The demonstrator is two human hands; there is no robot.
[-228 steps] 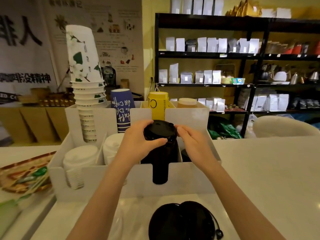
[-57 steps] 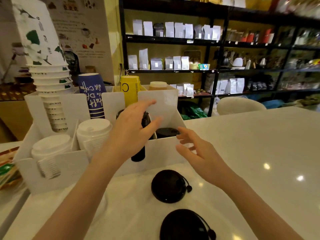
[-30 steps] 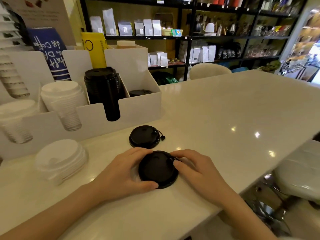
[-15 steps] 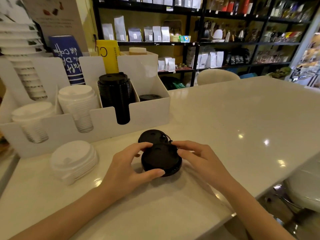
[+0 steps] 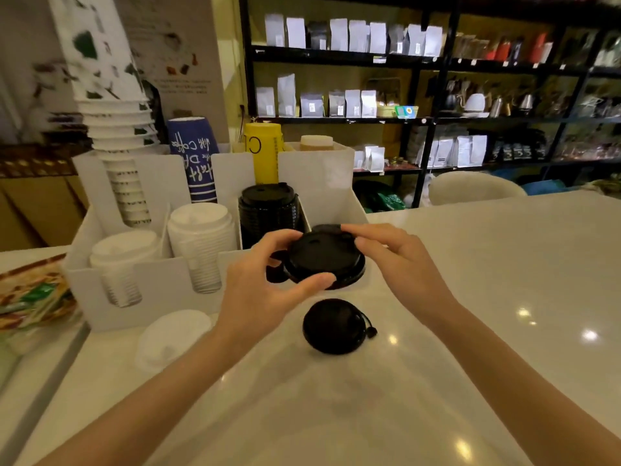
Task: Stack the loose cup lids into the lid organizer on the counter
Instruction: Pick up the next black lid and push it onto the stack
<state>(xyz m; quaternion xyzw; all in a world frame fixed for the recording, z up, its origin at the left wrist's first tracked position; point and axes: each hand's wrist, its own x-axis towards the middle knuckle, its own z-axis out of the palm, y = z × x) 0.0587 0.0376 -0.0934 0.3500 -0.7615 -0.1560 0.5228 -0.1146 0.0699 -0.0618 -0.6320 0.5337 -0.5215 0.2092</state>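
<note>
A black cup lid is held in the air between my left hand and my right hand, just in front of the white lid organizer. Both hands grip its rim. Behind it, a tall stack of black lids fills one organizer slot, and a low black stack shows in the rightmost slot. Another loose black lid with a small tethered plug lies on the counter below the held one. Loose white lids lie on the counter to the left.
White lid stacks fill the organizer's left slots. Paper cup stacks stand in its back row. A tray with packets lies at the far left. The white counter stretches right, with dark shelves behind.
Both hands have lifted the black lid off the counter and carried it up toward the organizer. The other loose black lid stays on the counter.
</note>
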